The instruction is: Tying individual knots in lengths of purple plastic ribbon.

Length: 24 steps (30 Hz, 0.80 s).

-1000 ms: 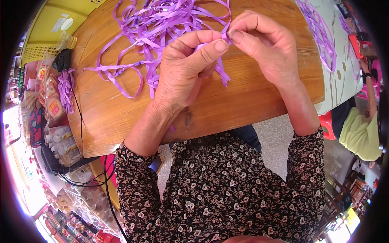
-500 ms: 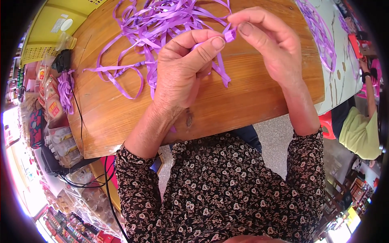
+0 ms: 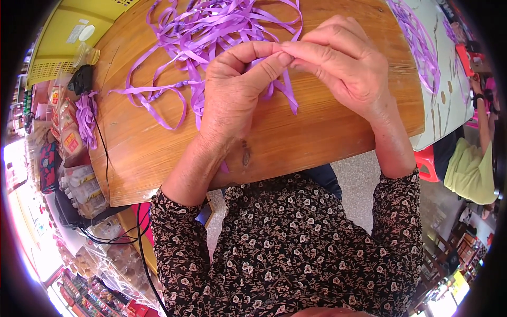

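Note:
Over the wooden table (image 3: 317, 132), my left hand (image 3: 232, 87) pinches a purple ribbon (image 3: 288, 94) between thumb and forefinger. One cut end of this ribbon dangles below the fingers. My right hand (image 3: 348, 66) meets the left fingertips, its thumb and fingers closed on the same spot. The small ribbon loop between the fingertips is covered by them now. Behind my hands lies a tangled heap of purple ribbons (image 3: 211, 26), with some darker purple knotted or coiled bits along them.
A yellow crate (image 3: 55, 47) and a clear cup (image 3: 87, 54) stand at the far left, near a bundle of purple ribbon (image 3: 86, 117) and packaged goods. On the right, a white marbled table (image 3: 446, 100) bears more purple ribbons (image 3: 420, 39). A person in a yellow-green top (image 3: 470, 171) sits there.
My right hand has come left and down, from apart with thumb and forefinger spread, to touching the left fingertips. The ribbon loop that showed there is now covered. My left hand has barely moved.

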Available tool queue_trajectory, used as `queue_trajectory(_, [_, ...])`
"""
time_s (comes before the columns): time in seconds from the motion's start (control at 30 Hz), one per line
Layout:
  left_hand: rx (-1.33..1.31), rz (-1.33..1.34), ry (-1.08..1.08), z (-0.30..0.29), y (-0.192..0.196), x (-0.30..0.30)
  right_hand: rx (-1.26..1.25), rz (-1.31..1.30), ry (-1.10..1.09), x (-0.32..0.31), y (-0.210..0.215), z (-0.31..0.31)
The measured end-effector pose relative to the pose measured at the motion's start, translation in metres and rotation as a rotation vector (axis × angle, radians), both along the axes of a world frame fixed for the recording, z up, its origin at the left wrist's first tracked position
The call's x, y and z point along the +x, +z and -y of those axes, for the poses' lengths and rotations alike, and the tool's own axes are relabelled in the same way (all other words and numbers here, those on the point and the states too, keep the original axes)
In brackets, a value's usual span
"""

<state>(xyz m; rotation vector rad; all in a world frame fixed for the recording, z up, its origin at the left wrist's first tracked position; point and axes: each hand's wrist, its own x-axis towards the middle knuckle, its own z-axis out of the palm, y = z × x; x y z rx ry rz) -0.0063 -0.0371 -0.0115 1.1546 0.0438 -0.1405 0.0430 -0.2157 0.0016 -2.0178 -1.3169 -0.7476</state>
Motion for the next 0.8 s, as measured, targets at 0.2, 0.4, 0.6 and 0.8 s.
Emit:
queue_trajectory(0.2, [0.300, 0.109, 0.076, -0.005, 0.002, 0.003, -0.060, 0.072, -0.077, 0.002, -0.003, -0.001])
queue_trajectory(0.4, [0.386, 0.131, 0.070, -0.015, 0.013, 0.003, -0.108, 0.050, -0.112, -0.001, 0.010, -0.006])
queue_trajectory(0.6, [0.344, 0.166, 0.117, -0.016, 0.015, 0.003, -0.069, 0.047, -0.107, -0.001, 0.008, -0.007])
queue_trajectory(0.8, [0.386, 0.195, 0.127, -0.019, 0.017, 0.003, -0.056, 0.012, -0.077, 0.000, 0.008, -0.007])
